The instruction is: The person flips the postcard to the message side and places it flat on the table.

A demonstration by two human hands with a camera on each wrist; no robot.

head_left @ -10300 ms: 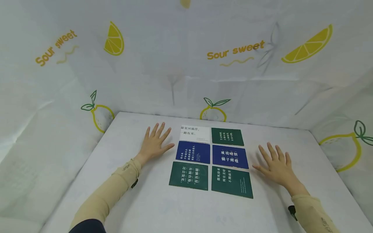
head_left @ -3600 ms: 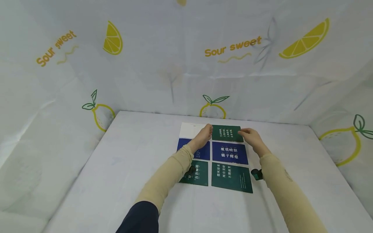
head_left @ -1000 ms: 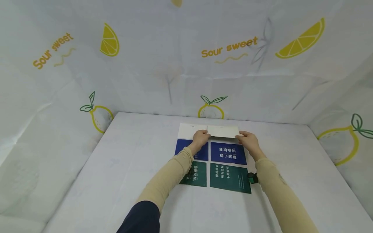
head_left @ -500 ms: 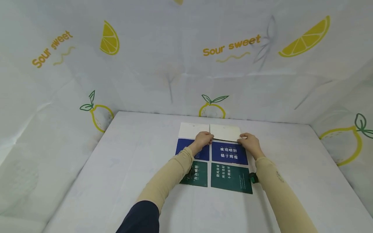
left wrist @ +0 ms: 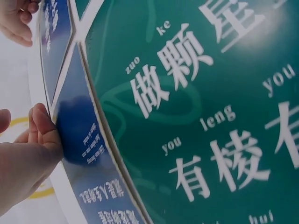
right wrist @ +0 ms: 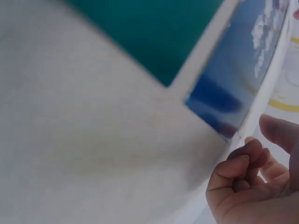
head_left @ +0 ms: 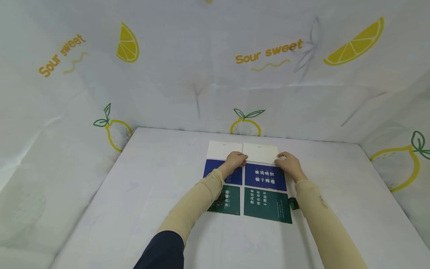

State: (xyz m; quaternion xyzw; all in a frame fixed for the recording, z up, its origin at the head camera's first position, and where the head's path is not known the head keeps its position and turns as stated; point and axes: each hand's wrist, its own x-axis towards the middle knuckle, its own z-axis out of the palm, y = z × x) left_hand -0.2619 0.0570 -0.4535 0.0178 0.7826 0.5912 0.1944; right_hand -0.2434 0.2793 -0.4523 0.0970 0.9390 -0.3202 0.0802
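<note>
Six cards lie in two columns. At the far right of the block a card with its off-white back up (head_left: 260, 152) lies almost flat. My left hand (head_left: 233, 162) pinches its near left corner, and my right hand (head_left: 290, 166) holds its near right corner. In the right wrist view the curled fingertips (right wrist: 252, 156) meet the card's corner, the thumb apart from them. Beside it is a white-backed card (head_left: 220, 150). Nearer lie a blue card (head_left: 280, 179) and another blue card (head_left: 211, 165), partly under my left hand.
A green card (head_left: 268, 213) and a second green card (head_left: 233, 208), partly behind my left forearm, form the nearest row. The white table (head_left: 134, 194) meets a white cloth backdrop (head_left: 174, 74) with lemon prints just behind the cards.
Both far cards have turned from printed side to plain back since the earliest frame. Over the last second my hands have lowered the right one's near edge to the table.
</note>
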